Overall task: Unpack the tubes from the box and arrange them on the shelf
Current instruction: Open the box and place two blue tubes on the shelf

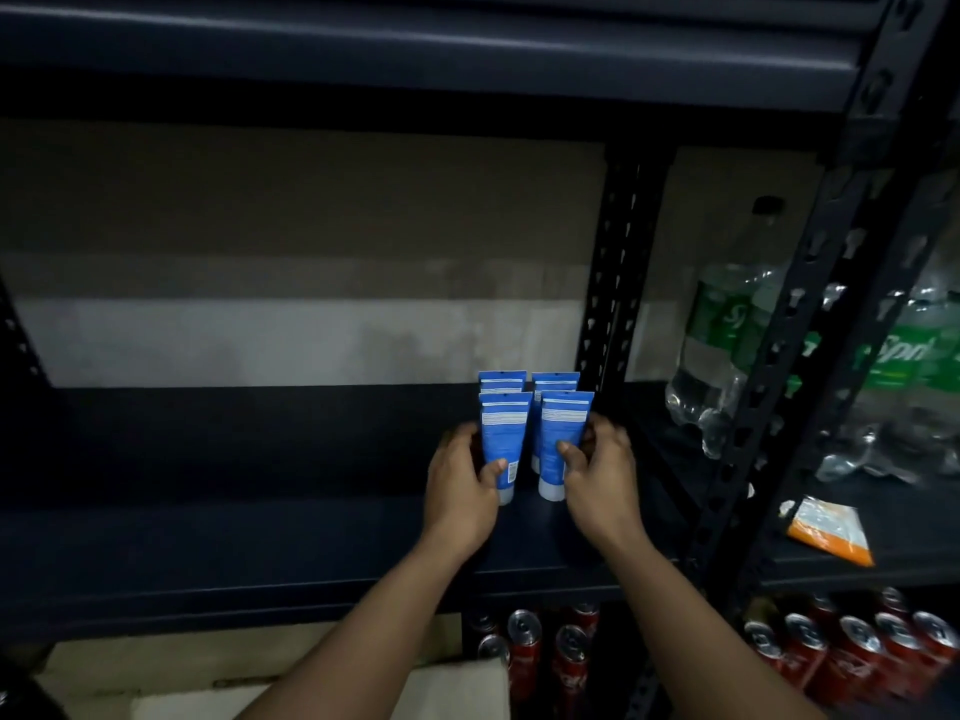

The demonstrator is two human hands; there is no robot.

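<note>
Tubes (530, 433) sit mid-frame on the shelf (260, 537), left hand (460, 491) and right hand (597, 475) each clamped round a front one; I'd nudge them flush before releasing.

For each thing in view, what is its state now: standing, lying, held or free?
Front left tube: standing on its cap, held by left hand.
Front right tube: standing on its cap, held by right hand.
Back left tube: standing, free.
Back right tube: standing, free.
Bottles: upright, free.
Orange packet: lying flat.
Red cans: upright.
</note>
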